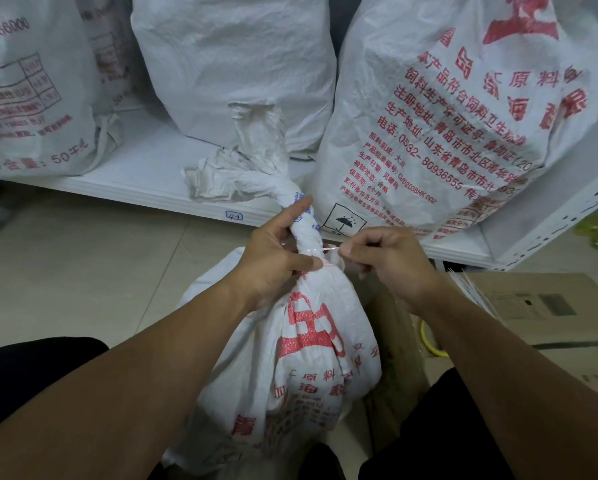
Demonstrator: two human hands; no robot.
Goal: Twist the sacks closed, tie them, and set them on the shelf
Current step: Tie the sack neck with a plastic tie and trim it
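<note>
Floor sack (pixel 301 358): base hidden behind forearms and dark trouser legs. Tie (pixel 321 250) at its neck too thin to tell material; ends covered by left hand (pixel 276 261) and right hand (pixel 387 261). Leftmost shelf sack (pixel 31 98) cut by top and left edges, print blurred. Shelf label (pixel 234 215) too small to read. Cardboard box (pixel 532 306) cut by right edge; yellow object (pixel 429 336) mostly behind right forearm

Left hand (pixel 273 265) curled, index finger extended; right hand (pixel 391 265) pinching, thumb against forefinger.
</note>
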